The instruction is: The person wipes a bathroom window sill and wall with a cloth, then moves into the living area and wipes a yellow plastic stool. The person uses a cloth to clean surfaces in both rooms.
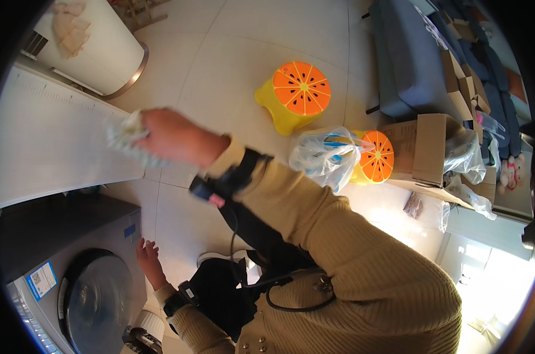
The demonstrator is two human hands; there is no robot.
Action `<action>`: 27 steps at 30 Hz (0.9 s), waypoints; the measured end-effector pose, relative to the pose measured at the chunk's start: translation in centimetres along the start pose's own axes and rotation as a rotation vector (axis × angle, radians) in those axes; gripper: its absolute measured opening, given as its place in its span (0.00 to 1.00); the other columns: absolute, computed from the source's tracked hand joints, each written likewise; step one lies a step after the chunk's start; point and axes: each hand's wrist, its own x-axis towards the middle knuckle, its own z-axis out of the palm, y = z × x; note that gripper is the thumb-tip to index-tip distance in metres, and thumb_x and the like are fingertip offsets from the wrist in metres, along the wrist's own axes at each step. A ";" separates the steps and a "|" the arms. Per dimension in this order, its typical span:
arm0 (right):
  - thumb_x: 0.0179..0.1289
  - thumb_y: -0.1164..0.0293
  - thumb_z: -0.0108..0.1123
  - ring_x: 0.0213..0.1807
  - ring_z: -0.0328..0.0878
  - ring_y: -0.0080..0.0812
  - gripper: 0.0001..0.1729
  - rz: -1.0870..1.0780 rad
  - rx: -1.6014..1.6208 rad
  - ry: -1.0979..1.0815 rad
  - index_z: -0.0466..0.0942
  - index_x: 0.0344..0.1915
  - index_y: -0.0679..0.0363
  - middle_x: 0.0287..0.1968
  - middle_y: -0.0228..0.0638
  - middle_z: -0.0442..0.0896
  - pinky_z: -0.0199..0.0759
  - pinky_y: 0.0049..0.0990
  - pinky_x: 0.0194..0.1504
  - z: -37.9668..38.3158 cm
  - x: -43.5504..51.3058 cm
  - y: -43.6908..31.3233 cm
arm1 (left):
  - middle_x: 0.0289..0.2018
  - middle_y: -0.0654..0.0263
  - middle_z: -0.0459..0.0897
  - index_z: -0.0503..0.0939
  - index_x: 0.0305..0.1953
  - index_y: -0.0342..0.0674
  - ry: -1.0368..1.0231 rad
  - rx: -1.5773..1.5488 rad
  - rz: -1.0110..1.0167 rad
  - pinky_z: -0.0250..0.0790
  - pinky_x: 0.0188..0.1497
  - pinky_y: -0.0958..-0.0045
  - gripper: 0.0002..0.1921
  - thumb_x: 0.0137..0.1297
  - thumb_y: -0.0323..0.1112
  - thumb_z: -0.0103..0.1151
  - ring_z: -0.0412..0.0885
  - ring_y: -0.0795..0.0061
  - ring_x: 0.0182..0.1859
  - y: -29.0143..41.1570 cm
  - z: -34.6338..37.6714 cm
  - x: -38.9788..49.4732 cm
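Note:
My right hand (172, 137) is shut on a pale, crumpled cloth (132, 137), blurred, in front of a tall white panel (50, 137) with ruler-like marks along its upper edge. Whether the cloth touches the panel I cannot tell. Lower down, my left hand (150, 261) has its fingers apart and holds nothing. It is beside the front edge of a grey front-loading washing machine (132, 265), whose round door (100, 305) is closed. Both wrists carry black straps with small devices, and a black cable runs across my body.
Two orange-topped stools (302, 88) stand on the tiled floor, the farther right one (377, 157) partly behind a knotted clear plastic bag (325, 155). Opened cardboard boxes (431, 150) are beside a blue-grey sofa (404, 57). A white rounded cabinet (103, 48) is at upper left.

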 end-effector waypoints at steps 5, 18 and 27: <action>0.56 0.54 0.56 0.29 0.77 0.50 0.24 0.239 -0.661 -0.271 0.78 0.31 0.67 0.27 0.52 0.79 0.70 0.42 0.35 -4.9 2.7 17.6 | 0.38 0.56 0.79 0.67 0.56 0.28 -0.030 0.033 0.000 0.72 0.42 0.73 0.22 0.68 0.38 0.48 0.78 0.73 0.38 0.6 0.0 -0.9; 0.61 0.68 0.51 0.54 0.75 0.43 0.16 0.909 -1.534 -0.789 0.79 0.48 0.55 0.52 0.45 0.77 0.72 0.48 0.45 -9.9 -7.9 36.7 | 0.32 0.69 0.76 0.70 0.53 0.30 -0.045 -0.031 0.000 0.66 0.40 0.81 0.16 0.66 0.28 0.50 0.72 0.82 0.35 3.0 0.4 -1.0; 0.56 0.67 0.55 0.41 0.78 0.41 0.13 0.367 -1.641 -0.596 0.80 0.37 0.61 0.38 0.42 0.78 0.74 0.37 0.39 -10.4 -5.4 28.1 | 0.32 0.66 0.78 0.70 0.52 0.29 -0.137 -0.059 0.078 0.68 0.40 0.81 0.16 0.65 0.29 0.51 0.73 0.82 0.35 4.1 1.6 -0.9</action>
